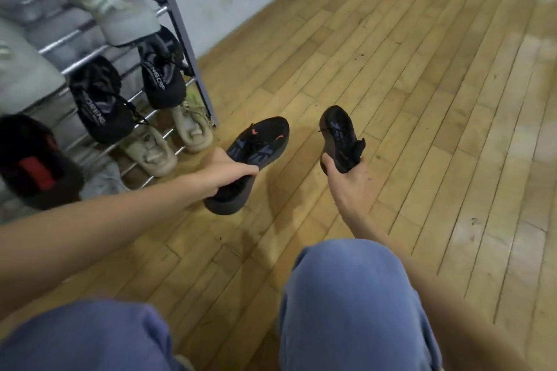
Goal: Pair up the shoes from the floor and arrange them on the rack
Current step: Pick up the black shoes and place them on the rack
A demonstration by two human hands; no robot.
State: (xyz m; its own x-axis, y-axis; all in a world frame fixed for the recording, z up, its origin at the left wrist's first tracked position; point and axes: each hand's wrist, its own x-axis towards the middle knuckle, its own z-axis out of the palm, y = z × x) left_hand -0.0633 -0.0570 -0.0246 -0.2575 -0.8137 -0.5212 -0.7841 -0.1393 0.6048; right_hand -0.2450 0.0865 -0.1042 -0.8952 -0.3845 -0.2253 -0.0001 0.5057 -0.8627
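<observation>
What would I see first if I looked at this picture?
First, two dark shoes in the middle, above the wooden floor: the left hand holds one shoe by its heel, and the right hand holds the other shoe. Next, the rack on the left, with black and pale shoes already on its bars.

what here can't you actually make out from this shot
- Head view, top shelf of the metal shoe rack: the pale grey shoes are blurred and cut off by the top and left edges.
- Black shoe with red lining: partly cut off by the left edge.
- Right hand: the fingers are hidden behind the black and blue sneaker.
- Left hand: it covers the heel of the matching black sneaker with orange accents.
</observation>
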